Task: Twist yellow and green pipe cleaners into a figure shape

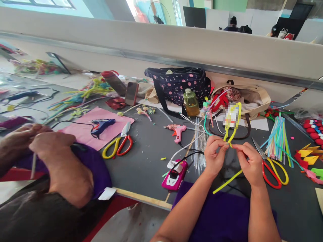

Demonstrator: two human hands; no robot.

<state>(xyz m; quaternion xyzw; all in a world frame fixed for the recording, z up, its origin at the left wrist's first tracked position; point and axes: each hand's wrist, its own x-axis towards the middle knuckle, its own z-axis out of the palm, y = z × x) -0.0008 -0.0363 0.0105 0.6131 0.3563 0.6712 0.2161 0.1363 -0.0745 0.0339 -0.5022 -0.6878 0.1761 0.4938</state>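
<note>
My left hand (pixel 214 154) and my right hand (pixel 248 161) are both pinched on a yellow pipe cleaner (pixel 233 132). It is bent into a loop that rises above my fingers, and its loose tail (pixel 225 183) slants down to the left under my right wrist. The loop frames a small blurred patch. Both hands hover over the dark grey table (pixel 146 158), just above a purple cloth (pixel 219 215) at its near edge.
A co-worker's hands (pixel 37 141) work at the left over purple cloth. On the table lie two red-yellow scissors (pixel 118 144) (pixel 274 169), a pink glue gun (pixel 178 131), a blue glue gun (pixel 102 125) on pink paper, a pink car-shaped gadget (pixel 175 174), pipe cleaner bundles (pixel 279 137), an oil bottle (pixel 191 102), and bags (pixel 179 84).
</note>
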